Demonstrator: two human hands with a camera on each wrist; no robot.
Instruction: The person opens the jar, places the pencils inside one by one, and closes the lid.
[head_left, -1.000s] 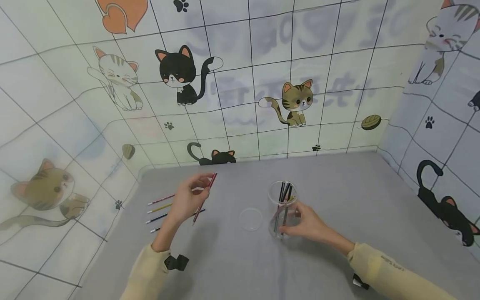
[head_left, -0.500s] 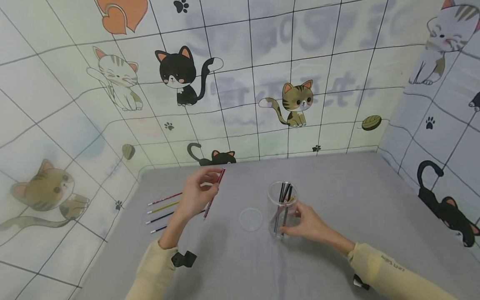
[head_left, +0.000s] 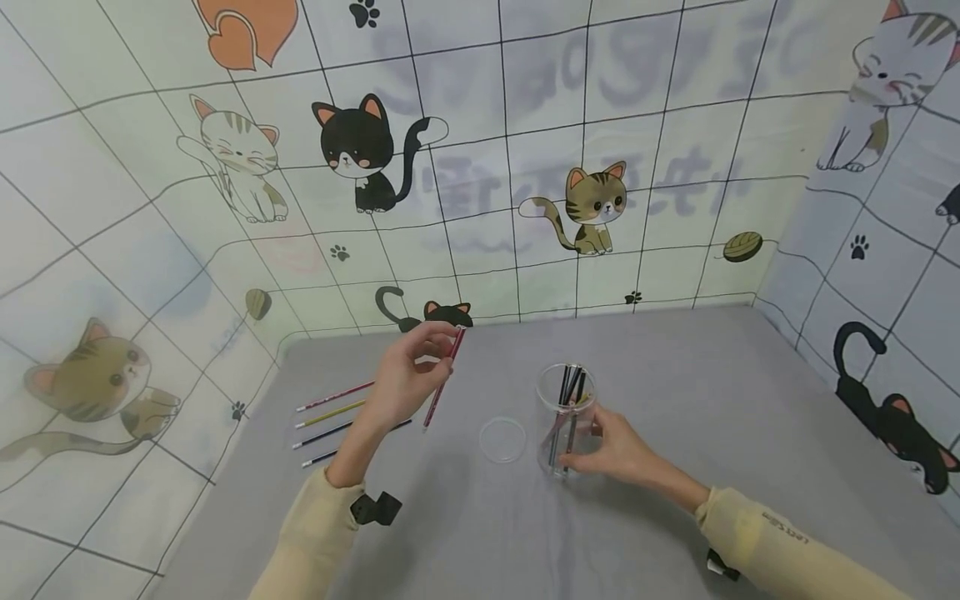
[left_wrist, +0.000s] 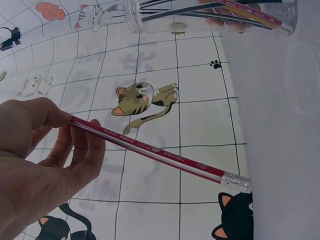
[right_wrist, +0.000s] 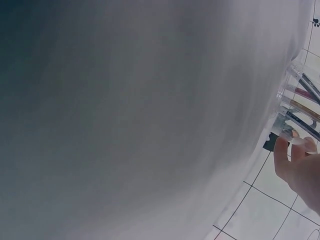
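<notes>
Your left hand pinches red pencil, left of clear jar; your right hand grips jar's side. Apparent progress: several pencils already in jar; red one plus four loose pencils, farther left of jar, remain. Clear lid off, just left of jar.

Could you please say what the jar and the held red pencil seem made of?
Jar: clear, glossy, probably plastic, possibly glass; pencils show through.
Held red pencil: likely painted wood, smooth and printed, though no bare wood shows; its silvery band looks metal.
</notes>
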